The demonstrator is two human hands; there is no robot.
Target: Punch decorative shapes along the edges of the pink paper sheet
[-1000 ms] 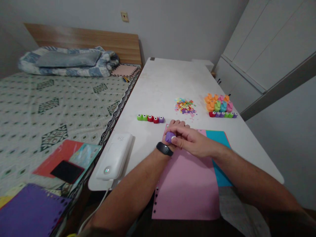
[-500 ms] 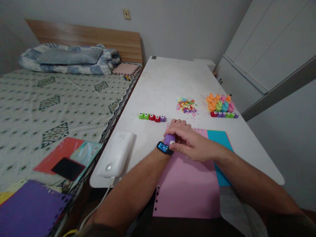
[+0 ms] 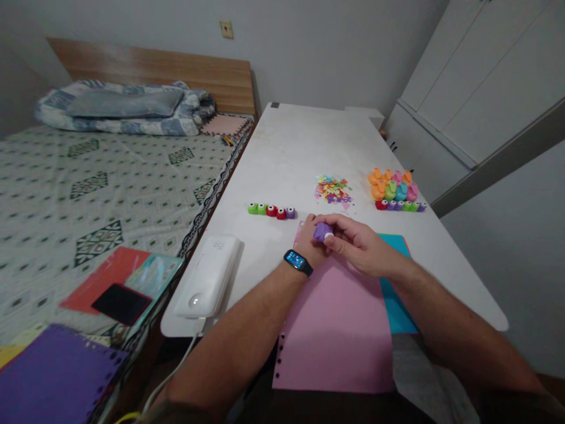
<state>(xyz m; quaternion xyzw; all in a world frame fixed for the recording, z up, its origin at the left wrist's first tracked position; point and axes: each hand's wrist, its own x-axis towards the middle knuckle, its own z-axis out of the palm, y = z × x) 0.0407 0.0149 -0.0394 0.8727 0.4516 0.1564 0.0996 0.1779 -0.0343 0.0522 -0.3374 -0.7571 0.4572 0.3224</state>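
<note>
A purple craft punch with a white part sits in my right hand, between thumb and fingers. My left hand, with a black smartwatch on its wrist, is just left of the punch, over the upper edge of a pink sheet. Its fingers are mostly hidden behind the punch and my right hand. Small holes are punched along the pink sheet's left and top edges. Beneath that sheet, a blue sheet sticks out on the right.
A row of green, red and purple punches lies beyond my hands, near a pile of coloured paper cutouts. More punches stand at the right. A white power bank with a cable lies left. Beside the table is a bed holding a phone.
My right hand has moved the purple punch away from the left wrist, to the right and slightly up. My left hand's fingers are now more hidden, and the watch has shifted slightly.
</note>
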